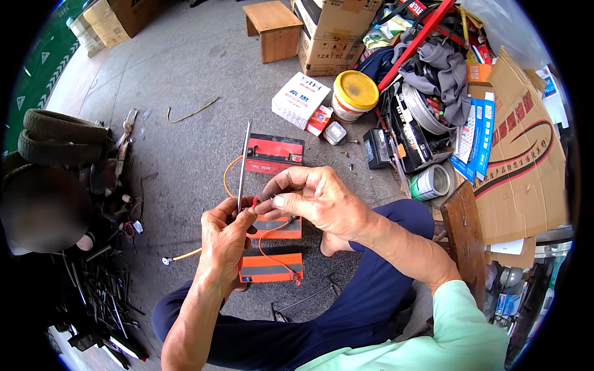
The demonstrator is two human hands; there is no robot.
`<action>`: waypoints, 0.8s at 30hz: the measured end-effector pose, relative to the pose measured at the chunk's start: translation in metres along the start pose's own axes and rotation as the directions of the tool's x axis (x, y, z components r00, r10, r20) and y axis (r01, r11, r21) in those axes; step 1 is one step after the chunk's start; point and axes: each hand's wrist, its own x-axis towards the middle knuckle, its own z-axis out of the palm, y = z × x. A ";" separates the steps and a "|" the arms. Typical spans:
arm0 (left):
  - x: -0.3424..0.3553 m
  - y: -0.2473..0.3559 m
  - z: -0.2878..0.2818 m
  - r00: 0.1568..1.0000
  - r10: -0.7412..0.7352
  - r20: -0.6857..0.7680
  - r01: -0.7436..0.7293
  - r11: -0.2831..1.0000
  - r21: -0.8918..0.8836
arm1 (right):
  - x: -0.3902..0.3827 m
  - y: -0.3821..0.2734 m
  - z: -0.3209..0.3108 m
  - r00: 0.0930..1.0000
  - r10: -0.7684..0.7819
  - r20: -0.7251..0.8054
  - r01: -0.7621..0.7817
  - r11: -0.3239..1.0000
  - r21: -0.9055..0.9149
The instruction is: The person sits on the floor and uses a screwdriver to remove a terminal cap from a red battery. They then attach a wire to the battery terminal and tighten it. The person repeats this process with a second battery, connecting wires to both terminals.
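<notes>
My left hand (224, 238) is closed round a tool with a long, straight metal shaft (245, 164) that points upward; its handle is mostly hidden. A small red piece (256, 201) shows at the left fingertips. My right hand (325, 204) pinches a small dark bit against them, too small to name. Beneath the hands lie a red battery (275, 162) at the far end, an orange battery (284, 229) partly covered, and a near orange battery (272, 270). An orange cable (260, 242) runs between the orange ones. Another cable ends in a metal lug (166, 261).
Stacked tires (62, 133) and scattered tools (105, 303) lie at the left. A yellow-lidded bucket (356, 93), a white box (301, 99) and a tin can (430, 183) stand to the right. A wooden stool (272, 28) is at the back, cardboard (523, 154) at far right.
</notes>
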 end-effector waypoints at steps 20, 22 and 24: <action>-0.006 0.006 -0.004 1.000 0.012 0.000 -0.012 1.000 0.014 | -0.005 -0.007 0.008 0.994 0.104 -0.020 -0.106 0.992 -0.071; -0.006 0.005 -0.003 0.999 0.030 -0.011 -0.030 0.999 0.043 | -0.006 -0.005 0.008 0.995 0.091 -0.042 -0.095 0.988 -0.124; -0.006 0.005 -0.003 1.000 0.021 -0.006 -0.021 0.999 0.031 | -0.006 -0.003 0.008 0.997 0.048 -0.061 -0.059 0.979 -0.195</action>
